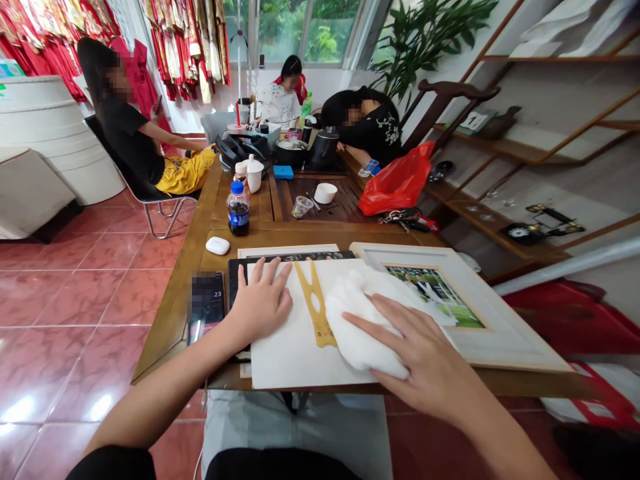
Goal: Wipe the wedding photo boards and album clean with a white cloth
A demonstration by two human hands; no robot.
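Observation:
My left hand (261,300) lies flat with fingers spread on a white sheet (293,347) at the near edge of the wooden table (200,233). My right hand (420,350) rests open, fingers stretched, on a wad of white cloth (355,327) that sits on the sheet. A yellow forked plastic tool (316,303) lies on the sheet between the hands. A white picture frame (505,330) holding a photo (437,293) lies just right of the cloth. A dark board edge (290,257) shows under the sheet.
A phone (207,303) and a white earbud case (217,245) lie left of the sheet. Further back stand a cola bottle (239,209), cups, kettles, a red plastic bag (397,183) and keys. Three people sit at the far end. Shelves stand at the right.

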